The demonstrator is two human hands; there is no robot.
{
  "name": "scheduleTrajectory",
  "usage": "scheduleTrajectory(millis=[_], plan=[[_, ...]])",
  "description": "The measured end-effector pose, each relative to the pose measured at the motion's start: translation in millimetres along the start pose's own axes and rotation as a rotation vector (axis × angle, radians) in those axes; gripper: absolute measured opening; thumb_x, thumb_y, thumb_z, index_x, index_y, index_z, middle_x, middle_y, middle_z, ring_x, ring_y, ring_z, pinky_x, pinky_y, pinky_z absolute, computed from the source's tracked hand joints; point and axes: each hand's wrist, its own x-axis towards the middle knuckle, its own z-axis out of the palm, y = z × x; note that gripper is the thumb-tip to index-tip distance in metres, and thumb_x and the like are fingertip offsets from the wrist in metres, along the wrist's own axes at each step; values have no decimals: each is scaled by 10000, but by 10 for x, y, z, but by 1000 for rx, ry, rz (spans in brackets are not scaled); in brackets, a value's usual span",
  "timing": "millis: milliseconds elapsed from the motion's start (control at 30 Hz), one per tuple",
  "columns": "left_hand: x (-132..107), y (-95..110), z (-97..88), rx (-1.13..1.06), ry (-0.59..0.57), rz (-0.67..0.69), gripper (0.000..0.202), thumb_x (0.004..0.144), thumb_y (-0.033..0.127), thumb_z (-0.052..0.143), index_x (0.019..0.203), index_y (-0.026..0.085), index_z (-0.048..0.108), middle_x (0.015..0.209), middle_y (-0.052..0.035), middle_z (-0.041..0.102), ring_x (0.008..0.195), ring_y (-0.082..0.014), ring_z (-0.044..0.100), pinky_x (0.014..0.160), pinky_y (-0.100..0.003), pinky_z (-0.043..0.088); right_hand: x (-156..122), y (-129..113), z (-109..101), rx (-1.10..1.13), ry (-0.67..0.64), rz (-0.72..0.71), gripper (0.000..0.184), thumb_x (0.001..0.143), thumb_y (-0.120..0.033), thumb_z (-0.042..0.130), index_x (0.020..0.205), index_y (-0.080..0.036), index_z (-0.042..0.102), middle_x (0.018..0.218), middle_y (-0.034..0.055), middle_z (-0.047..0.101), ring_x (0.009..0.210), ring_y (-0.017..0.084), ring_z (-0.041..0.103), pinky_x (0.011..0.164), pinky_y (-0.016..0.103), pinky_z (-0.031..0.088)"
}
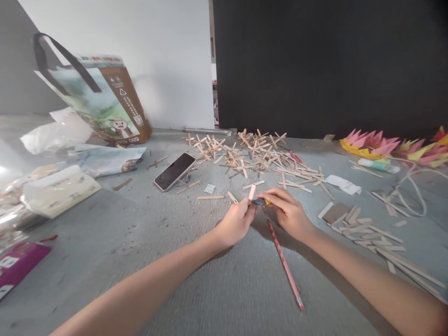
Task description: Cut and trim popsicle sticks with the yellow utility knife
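Pinched in my left hand [238, 221] is a wooden craft stick [252, 192], its pale end standing up above the fingers. My right hand [289, 212] grips a small yellow cutter [268, 202] with a dark, flat, blade-like part. That dark part meets the stick at my left fingertips; the exact contact is too small to make out. Below and between the hands, a pink patterned pencil [285, 263] lies on the grey table. Just beyond my left hand rests another loose craft stick [232, 197].
Crossed craft sticks [257, 147] are heaped at the back, with more loose sticks [371, 238] at right. A phone [175, 171] lies left of centre. Further left stand a shopping bag [105, 102] and plastic packets [59, 191]. Paper crowns [371, 144], a glue stick [378, 165] and a white cable [415, 186] lie right.
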Motion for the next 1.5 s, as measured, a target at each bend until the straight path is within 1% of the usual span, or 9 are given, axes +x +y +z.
scheduleTrajectory(millis=[233, 500, 700, 900, 1033, 1100, 1200, 1333, 1500], plan=[[-8, 4, -4, 70, -19, 0, 231, 1046, 323, 388, 851, 206, 429, 733, 28, 487, 643, -118, 430, 613, -261, 332, -4, 25, 5, -1, 0, -11, 574, 1002, -22, 374, 1408, -344, 622, 1170, 90, 637, 1060, 246, 610, 880, 412, 563], [-8, 4, -21, 79, -124, -2, 254, 1055, 322, 387, 839, 202, 444, 759, 17, 499, 664, -125, 441, 645, -281, 357, 0, -7, -7, 10, -26, -9, 473, 1046, -87, 399, 1382, -316, 641, 1149, 97, 652, 1040, 248, 597, 879, 426, 547], [-8, 40, -10, 33, -90, -5, 289, 1061, 338, 367, 807, 211, 419, 743, 23, 465, 668, -130, 426, 663, -291, 362, 16, -48, -1, 6, -17, -14, 525, 1027, -57, 417, 1432, -330, 610, 1132, 90, 646, 1036, 237, 606, 878, 405, 546], [-23, 69, -2, -42, -47, -5, 323, 1073, 398, 346, 810, 219, 403, 687, 39, 448, 629, -125, 415, 642, -283, 356, 19, -53, 18, -22, 43, -18, 447, 1054, -118, 427, 1400, -322, 623, 1142, 85, 652, 1023, 226, 628, 889, 388, 554], [-16, 63, 3, -86, 36, -18, 361, 1084, 432, 307, 791, 228, 366, 664, 51, 434, 596, -112, 394, 615, -272, 339, 13, -25, 14, -45, 195, 124, 326, 1086, -203, 425, 1323, -271, 638, 1070, 75, 669, 930, 207, 651, 861, 358, 545], [-8, 52, 9, -114, 60, -32, 368, 1084, 455, 305, 796, 232, 355, 662, 56, 425, 584, -108, 385, 601, -266, 332, 18, -17, 8, -63, 251, 153, 301, 1090, -224, 425, 1290, -257, 647, 1045, 75, 671, 902, 207, 651, 844, 357, 539], [0, 32, 12, -135, 70, -37, 359, 1075, 466, 329, 805, 232, 361, 659, 61, 417, 576, -106, 385, 593, -262, 326, 26, -20, 1, -62, 178, 91, 312, 1081, -205, 444, 1302, -274, 655, 1104, 81, 672, 970, 218, 653, 884, 375, 534], [-5, 27, -2, -80, 88, -52, 359, 1064, 454, 353, 789, 226, 382, 640, 59, 417, 580, -109, 381, 595, -265, 309, 19, -24, 3, -38, 58, 5, 427, 1067, -150, 437, 1413, -327, 613, 1174, 87, 671, 1062, 237, 638, 923, 412, 542], [-8, 33, -16, -33, 46, -25, 291, 1043, 363, 389, 796, 213, 427, 652, 51, 425, 603, -115, 380, 602, -256, 311, -4, 11, 1, -36, 7, 0, 528, 1036, -74, 382, 1421, -343, 624, 1166, 90, 659, 1063, 246, 625, 905, 422, 562]])
